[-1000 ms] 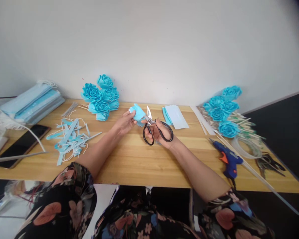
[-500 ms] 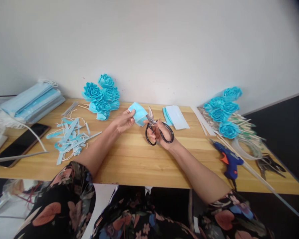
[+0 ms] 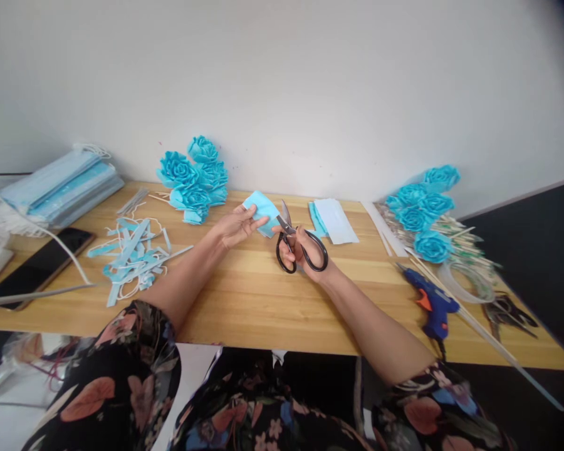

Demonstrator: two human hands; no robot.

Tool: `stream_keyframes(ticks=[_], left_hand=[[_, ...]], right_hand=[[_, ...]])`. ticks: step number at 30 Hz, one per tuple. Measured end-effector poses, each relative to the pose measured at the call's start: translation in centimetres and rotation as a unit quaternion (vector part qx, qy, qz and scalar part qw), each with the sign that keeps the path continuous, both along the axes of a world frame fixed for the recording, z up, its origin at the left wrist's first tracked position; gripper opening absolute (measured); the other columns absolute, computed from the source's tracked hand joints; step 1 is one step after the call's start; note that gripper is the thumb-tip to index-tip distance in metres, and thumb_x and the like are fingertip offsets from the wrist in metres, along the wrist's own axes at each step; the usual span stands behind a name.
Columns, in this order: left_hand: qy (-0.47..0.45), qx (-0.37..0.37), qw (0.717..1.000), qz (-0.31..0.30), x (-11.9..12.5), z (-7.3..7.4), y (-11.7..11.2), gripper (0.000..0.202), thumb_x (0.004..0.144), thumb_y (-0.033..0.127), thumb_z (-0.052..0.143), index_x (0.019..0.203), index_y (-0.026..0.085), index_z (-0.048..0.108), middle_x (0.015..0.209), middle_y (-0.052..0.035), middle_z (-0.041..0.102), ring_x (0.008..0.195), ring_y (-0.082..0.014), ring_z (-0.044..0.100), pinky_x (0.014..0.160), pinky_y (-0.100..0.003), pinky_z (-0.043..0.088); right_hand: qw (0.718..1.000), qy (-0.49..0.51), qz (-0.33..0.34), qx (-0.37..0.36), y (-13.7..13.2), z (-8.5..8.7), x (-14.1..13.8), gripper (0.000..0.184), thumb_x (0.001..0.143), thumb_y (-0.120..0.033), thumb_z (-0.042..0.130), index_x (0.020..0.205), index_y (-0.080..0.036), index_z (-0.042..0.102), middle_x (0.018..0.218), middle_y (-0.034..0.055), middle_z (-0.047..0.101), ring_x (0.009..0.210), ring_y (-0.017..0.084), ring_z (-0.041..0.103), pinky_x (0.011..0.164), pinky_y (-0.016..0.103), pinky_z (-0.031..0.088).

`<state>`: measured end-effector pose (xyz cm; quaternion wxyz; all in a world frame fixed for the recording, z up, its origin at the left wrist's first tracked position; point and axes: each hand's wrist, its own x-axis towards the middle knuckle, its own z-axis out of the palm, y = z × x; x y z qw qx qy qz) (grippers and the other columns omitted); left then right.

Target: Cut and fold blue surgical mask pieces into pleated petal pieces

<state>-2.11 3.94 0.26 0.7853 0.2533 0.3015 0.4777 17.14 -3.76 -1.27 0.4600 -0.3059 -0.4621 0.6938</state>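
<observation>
My left hand [image 3: 237, 227] pinches a small piece of light blue mask fabric [image 3: 263, 212] above the middle of the wooden table [image 3: 244, 300]. My right hand [image 3: 305, 250] grips black-handled scissors [image 3: 295, 243], fingers through the loops, and the blades meet the right edge of the fabric. Both hands hover just over the tabletop.
Blue fabric roses lie in a heap at the back [image 3: 192, 178] and on sticks at the right [image 3: 423, 213]. Cut mask pieces [image 3: 331, 220], a pile of strips [image 3: 131, 254], stacked masks [image 3: 56, 188], a phone [image 3: 42, 263], a blue glue gun [image 3: 430, 300] and pliers [image 3: 510, 310] lie around.
The fabric piece and the scissors shifted slightly right and up together, and the blades have moved onto the fabric's edge. The view tilted a little.
</observation>
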Motion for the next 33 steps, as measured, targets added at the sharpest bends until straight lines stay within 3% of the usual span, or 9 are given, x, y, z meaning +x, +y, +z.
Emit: stream_keyframes(ticks=[3, 7, 22, 29, 33], left_hand=[[0.016, 0.028, 0.999, 0.007, 0.20, -0.16, -0.18, 0.009, 0.091, 0.004, 0.057, 0.086, 0.010, 0.062, 0.078, -0.0027, 0.072, 0.072, -0.0096, 0.072, 0.087, -0.026, 0.060], [0.043, 0.035, 0.998, 0.029, 0.35, -0.26, -0.24, 0.006, 0.091, 0.006, 0.059, 0.089, 0.010, 0.063, 0.077, -0.0040, 0.073, 0.079, -0.0125, 0.073, 0.093, -0.031, 0.059], [0.044, 0.023, 0.998, 0.034, 0.61, 0.34, -0.60, 0.015, 0.095, 0.005, 0.050, 0.087, 0.010, 0.062, 0.072, -0.0026, 0.071, 0.061, -0.0082, 0.069, 0.079, -0.023, 0.062], [0.043, 0.030, 0.998, 0.029, 0.52, 0.14, -0.49, 0.009, 0.093, 0.007, 0.056, 0.089, 0.010, 0.063, 0.081, -0.0051, 0.074, 0.078, -0.0116, 0.073, 0.088, -0.026, 0.060], [0.045, 0.032, 0.998, 0.033, 0.56, 0.32, -0.55, 0.012, 0.095, 0.006, 0.052, 0.091, 0.009, 0.063, 0.077, -0.0038, 0.073, 0.070, -0.0095, 0.071, 0.084, -0.024, 0.061]], right_hand=[[1.000, -0.007, 0.006, 0.001, -0.11, 0.10, -0.08, 0.060, 0.085, -0.069, 0.059, 0.113, -0.016, 0.065, 0.062, -0.0044, 0.048, 0.048, 0.009, 0.042, 0.045, 0.022, 0.043], [1.000, -0.018, 0.009, -0.003, -0.33, 0.28, -0.25, 0.062, 0.083, -0.071, 0.059, 0.112, -0.016, 0.064, 0.062, -0.0044, 0.048, 0.048, 0.009, 0.042, 0.043, 0.022, 0.042], [0.999, -0.026, -0.018, 0.003, -0.27, -0.01, -0.61, 0.060, 0.079, -0.070, 0.064, 0.103, -0.016, 0.066, 0.056, -0.0066, 0.046, 0.041, 0.007, 0.036, 0.041, 0.022, 0.040], [0.999, -0.046, -0.024, 0.011, -0.41, -0.04, -0.55, 0.062, 0.080, -0.071, 0.061, 0.104, -0.015, 0.066, 0.052, -0.0073, 0.046, 0.039, 0.007, 0.039, 0.040, 0.022, 0.038], [0.998, -0.057, -0.029, 0.008, -0.49, 0.14, -0.65, 0.063, 0.080, -0.072, 0.061, 0.104, -0.015, 0.066, 0.050, -0.0079, 0.045, 0.037, 0.007, 0.039, 0.040, 0.023, 0.038]])
